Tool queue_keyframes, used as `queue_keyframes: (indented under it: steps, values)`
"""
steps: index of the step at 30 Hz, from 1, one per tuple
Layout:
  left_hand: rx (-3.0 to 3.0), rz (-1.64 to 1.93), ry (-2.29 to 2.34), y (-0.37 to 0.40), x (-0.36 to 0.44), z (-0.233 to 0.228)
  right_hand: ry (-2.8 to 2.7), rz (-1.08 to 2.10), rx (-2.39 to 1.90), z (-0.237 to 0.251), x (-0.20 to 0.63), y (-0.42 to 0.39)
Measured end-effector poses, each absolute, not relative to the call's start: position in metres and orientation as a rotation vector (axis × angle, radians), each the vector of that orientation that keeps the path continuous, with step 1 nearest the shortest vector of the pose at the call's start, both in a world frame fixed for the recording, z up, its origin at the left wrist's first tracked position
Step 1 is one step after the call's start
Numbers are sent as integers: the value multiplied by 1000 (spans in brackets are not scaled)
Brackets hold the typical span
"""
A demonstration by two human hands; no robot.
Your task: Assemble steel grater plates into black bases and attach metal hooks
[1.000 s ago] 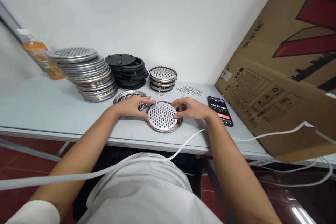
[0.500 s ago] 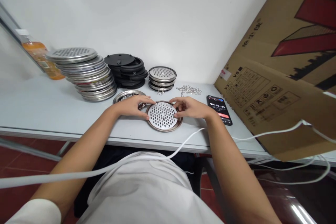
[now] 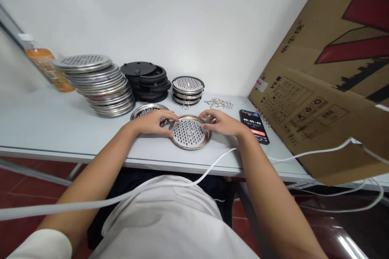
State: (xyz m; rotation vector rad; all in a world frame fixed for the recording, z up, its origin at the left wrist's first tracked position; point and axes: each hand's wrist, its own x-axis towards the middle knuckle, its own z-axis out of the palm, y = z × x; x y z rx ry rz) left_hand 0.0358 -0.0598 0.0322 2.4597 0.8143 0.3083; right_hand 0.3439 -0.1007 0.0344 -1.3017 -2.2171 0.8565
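A round metal grater plate (image 3: 189,132) with rows of slotted holes lies inside a shallow metal ring (image 3: 199,147) on the table. My left hand (image 3: 154,123) holds the plate and ring at the left rim, thumb in front and fingers behind. On the opposite side my right hand (image 3: 220,123) grips the edge, its thumb over the plate's right side and its other fingers bent. Behind my left hand, and partly hidden by it, lies another metal ring with a perforated plate (image 3: 146,109).
A tall stack of metal discs (image 3: 103,85) leans at the left beside an orange drink bottle (image 3: 45,64). Further right are black round parts (image 3: 146,81), a short stack of perforated discs (image 3: 187,87), small wire clips (image 3: 219,103), a phone (image 3: 253,125), a large carton (image 3: 304,109) and a white cable (image 3: 219,160).
The grater plate has settled lower into its ring and now sits flatter, with more rim showing at the back. My right hand has shifted slightly; my left hand has barely moved.
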Motion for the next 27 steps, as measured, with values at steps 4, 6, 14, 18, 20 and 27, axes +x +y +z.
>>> queue_keyframes:
  steps: [4, 6, 14, 18, 20, 27]
  values:
    - [2477, 319, 786, -59, 37, 32, -2274, 839, -1312, 32, 340, -101]
    - [2482, 309, 782, -60, 37, 32, -2302, 822, -1311, 33, 339, -102]
    - [2506, 269, 781, -60, 37, 32, -2346, 755, -1364, 34, 338, -103]
    - [2496, 276, 778, -60, 38, 32, -2343, 763, -1335, 33, 338, -102]
    - [2491, 274, 773, -59, 38, 31, -2344, 768, -1321, 33, 339, -102]
    - [2509, 267, 763, -59, 38, 31, -2371, 763, -1330, 34, 341, -102]
